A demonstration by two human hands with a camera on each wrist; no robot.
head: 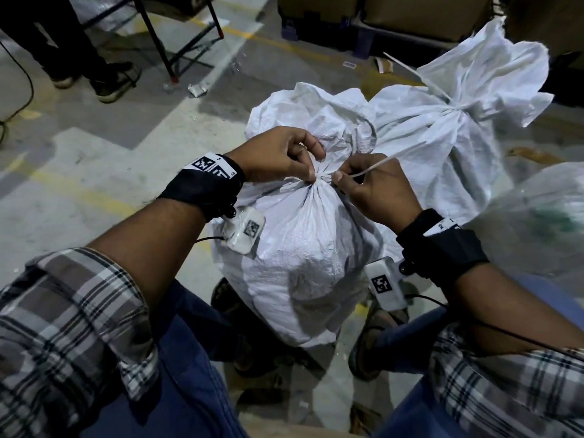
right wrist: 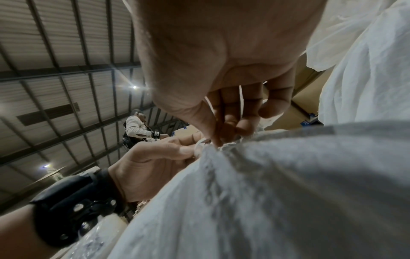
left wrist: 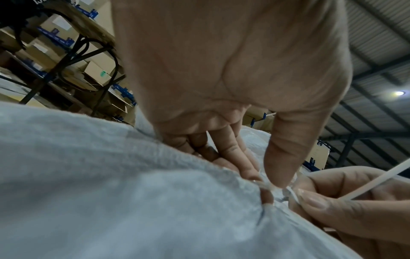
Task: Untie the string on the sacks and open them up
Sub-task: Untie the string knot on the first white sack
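The near sack (head: 303, 248) stands upright on the concrete floor (head: 104, 147) between the person's knees, white woven fabric gathered into a tight neck at the top. The string (head: 363, 170), a flat pale strip, is wrapped round that neck and is still knotted there; the fabric above the knot flares out in crumpled folds.

Left hand (head: 278, 154): thumb and forefinger are curled and pinch the gathered neck at the knot from the left side. In the left wrist view the thumb tip presses down onto the knot, with the other fingers (left wrist: 230, 149) lying against the fabric behind it.

Right hand (head: 376, 184): thumb and forefinger pinch the string just beside the knot on the right side. The free end runs taut from the pinch, up and away to the right across the back of the hand. The two hands nearly touch at the knot.

A second sack (head: 458, 137) stands just behind and to the right of the near one, touching it, its neck also tied with a pale strip. A third pale bundle (head: 543, 222) shows at the right edge. Another person's legs and shoes (head: 117, 83) stand at upper left beside a folding frame (head: 177, 42)
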